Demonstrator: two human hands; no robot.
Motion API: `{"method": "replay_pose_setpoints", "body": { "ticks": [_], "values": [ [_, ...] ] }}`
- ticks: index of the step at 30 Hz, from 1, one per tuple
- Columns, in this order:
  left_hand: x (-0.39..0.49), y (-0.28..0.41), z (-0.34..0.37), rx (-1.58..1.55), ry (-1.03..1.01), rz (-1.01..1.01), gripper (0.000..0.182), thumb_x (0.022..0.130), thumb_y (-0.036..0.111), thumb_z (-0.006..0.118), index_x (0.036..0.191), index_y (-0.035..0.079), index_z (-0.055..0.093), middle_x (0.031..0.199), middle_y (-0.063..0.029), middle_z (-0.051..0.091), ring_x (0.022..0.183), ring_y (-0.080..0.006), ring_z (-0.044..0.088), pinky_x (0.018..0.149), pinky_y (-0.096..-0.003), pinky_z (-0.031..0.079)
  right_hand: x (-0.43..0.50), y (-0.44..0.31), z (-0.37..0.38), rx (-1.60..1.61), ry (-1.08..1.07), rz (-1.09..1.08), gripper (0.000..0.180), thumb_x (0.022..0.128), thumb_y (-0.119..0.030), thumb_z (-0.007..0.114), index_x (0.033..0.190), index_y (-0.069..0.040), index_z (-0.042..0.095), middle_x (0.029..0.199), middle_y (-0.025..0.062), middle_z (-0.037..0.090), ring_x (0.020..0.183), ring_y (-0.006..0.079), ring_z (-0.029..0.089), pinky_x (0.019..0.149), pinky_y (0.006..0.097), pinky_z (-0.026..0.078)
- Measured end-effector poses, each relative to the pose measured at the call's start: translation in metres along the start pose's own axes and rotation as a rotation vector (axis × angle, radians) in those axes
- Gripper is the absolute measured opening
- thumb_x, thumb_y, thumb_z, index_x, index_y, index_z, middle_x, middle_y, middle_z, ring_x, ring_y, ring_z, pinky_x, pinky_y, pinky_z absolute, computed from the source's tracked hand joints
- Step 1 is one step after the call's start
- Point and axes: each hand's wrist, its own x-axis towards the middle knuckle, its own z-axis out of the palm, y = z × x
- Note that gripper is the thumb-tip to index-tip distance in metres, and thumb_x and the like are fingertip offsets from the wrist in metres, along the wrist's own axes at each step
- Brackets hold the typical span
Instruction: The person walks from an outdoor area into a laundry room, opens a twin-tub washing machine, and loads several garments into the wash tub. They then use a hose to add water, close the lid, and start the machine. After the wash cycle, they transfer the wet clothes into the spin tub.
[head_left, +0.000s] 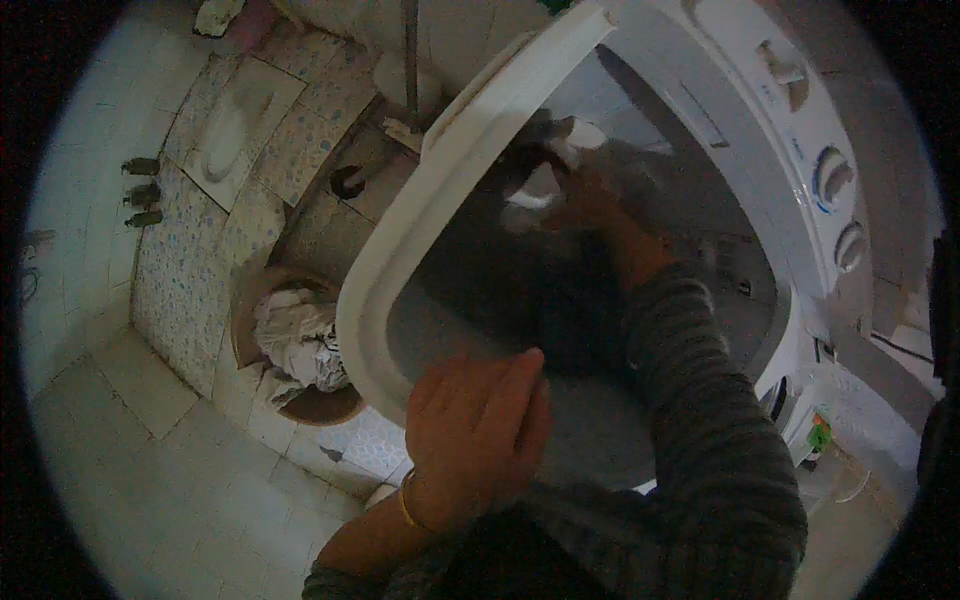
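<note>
A white washing machine tub, seen from above, holds dark, murky water and dark cloth. My right hand reaches down inside it, blurred, beside some white cloth or foam; whether the fingers grip anything cannot be made out. Near the front of the tub's white rim is my left hand, palm down, with its fingers loosely bent together and a gold-coloured bangle at the wrist. No object shows in the left hand, though its underside is hidden.
Dial knobs line the machine's white panel on the right. To the left, a round basin on the floor holds light crumpled cloth. A squat toilet is set in patterned tiles, with several bottles by the wall. A pipe stands behind.
</note>
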Motion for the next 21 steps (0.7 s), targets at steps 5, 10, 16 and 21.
{"method": "replay_pose_setpoints", "body": {
  "ticks": [5, 10, 16, 21],
  "values": [
    [0.009, -0.003, -0.001, -0.067, -0.049, 0.007, 0.031, 0.075, 0.011, 0.066, 0.103, 0.002, 0.059, 0.086, -0.009, 0.063, 0.073, -0.024, 0.059, 0.073, -0.0399, 0.047, -0.08, -0.029, 0.039, -0.364, 0.384, -0.067, 0.084, 0.062, -0.044, 0.075, 0.132, -0.01, 0.043, 0.131, 0.021, 0.043, 0.119, 0.0391, 0.044, 0.092, 0.05, 0.041],
    [0.011, -0.006, -0.005, -0.102, -0.165, -0.02, 0.031, 0.075, 0.01, 0.065, 0.103, 0.001, 0.058, 0.086, -0.0102, 0.062, 0.072, -0.0237, 0.059, 0.068, -0.0391, 0.048, -0.113, -0.075, 0.055, -0.199, -0.371, -0.107, 0.081, 0.062, -0.041, 0.075, 0.129, -0.008, 0.045, 0.126, 0.0205, 0.047, 0.114, 0.0378, 0.048, 0.09, 0.0488, 0.043],
    [0.008, -0.003, -0.005, -0.072, -0.077, -0.03, 0.025, 0.078, 0.015, 0.062, 0.099, 0.002, 0.06, 0.08, -0.0087, 0.062, 0.069, -0.0243, 0.059, 0.061, -0.0394, 0.047, -0.099, -0.086, 0.051, -0.138, -0.632, -0.085, 0.076, 0.062, -0.038, 0.074, 0.126, -0.007, 0.048, 0.119, 0.02, 0.052, 0.109, 0.0363, 0.052, 0.088, 0.0472, 0.045],
    [0.01, 0.007, -0.007, 0.005, -0.149, -0.174, 0.019, 0.08, 0.018, 0.059, 0.094, 0.005, 0.061, 0.076, -0.0099, 0.062, 0.068, -0.027, 0.06, 0.061, -0.0419, 0.047, -0.133, -0.094, -0.063, -0.22, -0.769, -0.057, 0.072, 0.061, -0.035, 0.074, 0.123, -0.005, 0.05, 0.114, 0.0195, 0.057, 0.105, 0.035, 0.056, 0.085, 0.046, 0.046]
  ]
}}
